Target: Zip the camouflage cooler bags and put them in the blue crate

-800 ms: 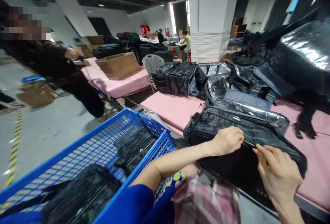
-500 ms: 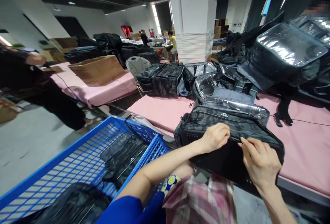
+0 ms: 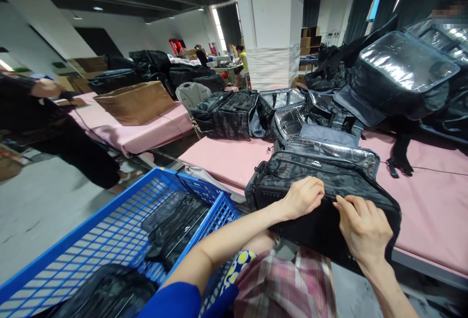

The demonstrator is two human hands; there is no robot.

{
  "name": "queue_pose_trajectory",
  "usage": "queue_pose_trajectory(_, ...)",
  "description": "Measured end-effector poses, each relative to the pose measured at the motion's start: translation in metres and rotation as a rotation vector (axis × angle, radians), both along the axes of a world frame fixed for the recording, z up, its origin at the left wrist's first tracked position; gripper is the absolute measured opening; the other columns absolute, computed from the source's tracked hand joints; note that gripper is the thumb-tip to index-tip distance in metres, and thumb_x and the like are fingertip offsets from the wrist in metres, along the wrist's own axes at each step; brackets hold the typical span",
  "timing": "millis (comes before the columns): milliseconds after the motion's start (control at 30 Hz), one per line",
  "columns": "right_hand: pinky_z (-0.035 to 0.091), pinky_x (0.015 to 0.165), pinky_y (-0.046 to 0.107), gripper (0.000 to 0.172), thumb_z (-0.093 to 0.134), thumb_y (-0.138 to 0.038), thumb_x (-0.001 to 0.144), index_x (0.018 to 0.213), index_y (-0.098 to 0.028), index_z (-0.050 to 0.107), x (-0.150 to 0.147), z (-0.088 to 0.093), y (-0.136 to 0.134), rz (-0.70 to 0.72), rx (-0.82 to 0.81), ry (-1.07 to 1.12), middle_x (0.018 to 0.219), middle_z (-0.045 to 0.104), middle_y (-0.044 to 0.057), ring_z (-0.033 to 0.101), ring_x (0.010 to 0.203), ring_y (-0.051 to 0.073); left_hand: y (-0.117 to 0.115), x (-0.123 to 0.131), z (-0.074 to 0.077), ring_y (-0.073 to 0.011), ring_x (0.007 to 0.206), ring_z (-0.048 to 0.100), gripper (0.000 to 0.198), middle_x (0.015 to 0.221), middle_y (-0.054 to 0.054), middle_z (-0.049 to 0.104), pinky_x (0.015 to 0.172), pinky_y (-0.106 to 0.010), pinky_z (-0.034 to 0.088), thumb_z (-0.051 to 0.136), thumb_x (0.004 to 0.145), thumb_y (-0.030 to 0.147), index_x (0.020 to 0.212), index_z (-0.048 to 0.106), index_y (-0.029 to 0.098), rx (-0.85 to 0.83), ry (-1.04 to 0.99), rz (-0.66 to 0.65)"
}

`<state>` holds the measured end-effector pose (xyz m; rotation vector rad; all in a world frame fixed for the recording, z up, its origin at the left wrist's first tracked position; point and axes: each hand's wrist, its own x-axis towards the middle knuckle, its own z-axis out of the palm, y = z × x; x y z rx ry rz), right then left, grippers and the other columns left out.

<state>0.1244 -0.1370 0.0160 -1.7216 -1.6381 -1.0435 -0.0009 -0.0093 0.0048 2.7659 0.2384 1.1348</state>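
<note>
A black camouflage bag (image 3: 292,176) with a silver lining lies at the near edge of the pink table (image 3: 431,220). My left hand (image 3: 302,197) rests on its top with fingers curled, pinching at the zip line. My right hand (image 3: 361,228) meets it from the right, fingers closed on the bag's zip edge. What exactly sits between the fingertips is too small to make out.
A blue wire crate (image 3: 109,230) at my left holds black bags. More open bags (image 3: 256,110) pile at the back of the table and on the right. A person in black (image 3: 54,128) stands at left by another pink table with a cardboard box (image 3: 135,101).
The view has swung slightly left to right and steadied. Both hands stay on the bag's zip line, the right hand drawn a little closer to the left.
</note>
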Motion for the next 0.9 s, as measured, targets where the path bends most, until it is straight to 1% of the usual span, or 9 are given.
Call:
queue_pose_trajectory(67,0.035,0.063,0.028,0.004,0.06,-0.021,0.084,0.087,-0.02,0.064,0.002,0.0,-0.007,0.069,-0.03,0.13,0.079,0.064,0.001,0.053,0.068,0.014,-0.002,-0.005,0.002,-0.014,0.081,0.056,0.018,0.088,-0.007,0.061,0.074,-0.026,0.05,0.04,0.089,0.017,0.081,0.055,0.014,-0.016,-0.01,-0.01)
queue_pose_trajectory(200,0.043,0.075,0.027,0.019,0.054,-0.039,0.087,0.091,-0.022,0.062,0.023,-0.007,-0.041,0.207,-0.07,0.689,0.091,0.064,0.003,0.059,0.081,0.016,-0.019,-0.033,-0.002,-0.0125,0.087,0.058,0.021,0.094,-0.008,0.063,0.079,-0.023,0.048,0.04,0.092,0.02,0.083,0.058,0.013,-0.089,0.082,-0.157)
queue_pose_trajectory(300,0.044,0.071,0.032,0.048,0.055,-0.062,0.075,0.104,-0.023,0.06,0.045,-0.026,-0.069,-0.109,-0.075,0.883,0.093,0.062,0.004,0.06,0.082,0.022,-0.047,-0.06,-0.021,-0.0102,0.088,0.059,0.023,0.101,-0.006,0.063,0.078,-0.02,0.047,0.042,0.093,0.025,0.084,0.06,0.015,-0.136,0.252,-0.249)
queue_pose_trajectory(400,0.041,0.061,0.033,0.078,0.056,-0.077,0.057,0.112,-0.022,0.056,0.063,-0.055,-0.084,-0.368,-0.312,0.923,0.09,0.061,0.006,0.06,0.079,0.027,-0.074,-0.082,-0.046,-0.0104,0.086,0.059,0.019,0.101,0.001,0.064,0.072,-0.021,0.047,0.046,0.091,0.03,0.084,0.06,0.019,-0.115,0.486,-0.293)
queue_pose_trajectory(500,0.04,0.057,0.031,0.07,0.058,-0.076,0.052,0.096,-0.022,0.055,0.065,-0.084,-0.091,-0.433,-0.438,1.047,0.082,0.061,0.005,0.06,0.074,0.026,-0.079,-0.089,-0.054,-0.015,0.101,0.055,0.015,0.106,0.001,0.065,0.085,-0.03,0.044,0.05,0.09,0.033,0.091,0.061,0.022,-0.067,0.581,-0.397)
queue_pose_trajectory(600,0.041,0.059,0.028,0.056,0.06,-0.068,0.057,0.087,-0.022,0.054,0.053,-0.098,-0.096,-0.333,-0.375,1.198,0.078,0.058,0.002,0.06,0.071,0.021,-0.059,-0.069,-0.036,-0.0206,0.118,0.047,0.027,0.119,-0.007,0.06,0.099,-0.039,0.037,0.053,0.088,0.035,0.111,0.057,0.021,-0.166,0.442,-0.276)
queue_pose_trajectory(700,0.042,0.059,0.026,0.053,0.064,-0.062,0.059,0.088,-0.019,0.055,0.037,-0.1,-0.099,-0.211,-0.197,1.321,0.074,0.056,0.002,0.056,0.065,0.016,-0.031,-0.017,-0.011,-0.0277,0.119,0.047,0.059,0.124,-0.015,0.055,0.101,-0.044,0.037,0.068,0.074,0.043,0.123,0.049,0.016,-0.442,0.439,-0.103)
queue_pose_trajectory(833,0.042,0.057,0.026,0.051,0.067,-0.058,0.059,0.087,-0.016,0.059,0.025,-0.101,-0.104,-0.216,-0.069,1.323,0.075,0.058,0.003,0.051,0.061,0.014,-0.013,0.062,-0.001,-0.0246,0.097,0.061,0.052,0.1,-0.003,0.066,0.087,-0.036,0.049,0.077,0.06,0.039,0.103,0.059,0.016,-0.915,0.941,-0.575)
queue_pose_trajectory(900,0.041,0.055,0.025,0.046,0.068,-0.054,0.062,0.087,-0.016,0.06,0.02,-0.107,-0.109,-0.202,-0.027,1.31,0.074,0.057,0.003,0.049,0.059,0.013,-0.014,0.087,-0.008,-0.0222,0.086,0.064,0.044,0.085,0.001,0.067,0.079,-0.034,0.053,0.078,0.055,0.034,0.091,0.061,0.015,-1.063,1.081,-0.688)
